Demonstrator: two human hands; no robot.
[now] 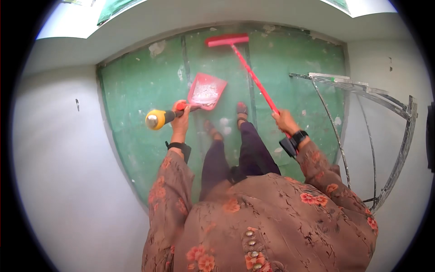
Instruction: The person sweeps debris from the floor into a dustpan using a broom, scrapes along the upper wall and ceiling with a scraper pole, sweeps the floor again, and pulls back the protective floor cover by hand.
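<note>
While the smooth white wall [59,145] is standing farthest left of the red, wide-mouthed dustpan [207,90], the green, pale-spotted floor covering [149,86] is spreading from the wall's foot to beneath that pan.

Left of the dustpan: a thick yellow-and-black handle [161,118] with a silvery rounded end is pointing toward the viewer. The person's left hand [180,120], just left of the dustpan's near edge, is gripping this handle, fingers wrapped around it; a small orange-red part is showing at the grip. Whether the handle is joining the dustpan: cannot tell, hand hiding the junction. A black wristband [182,147] is circling the left wrist.

Dustpan itself: lying ahead of the person's feet, holding a layer of whitish, dusty debris. The left foot [211,129] is resting on the near side of it.

Beyond the dustpan and slightly right, the red broom [253,77] is laying its wide head on the covering. The right foot [242,110], strapped in a dark sandal, is standing right of the dustpan. Farther right, the right hand [284,121] is clasping the broom's stick. A black wristwatch [299,137] is sitting behind that hand.

Rightmost from the dustpan, a paint-spattered metal frame [402,136] is standing well apart.
</note>
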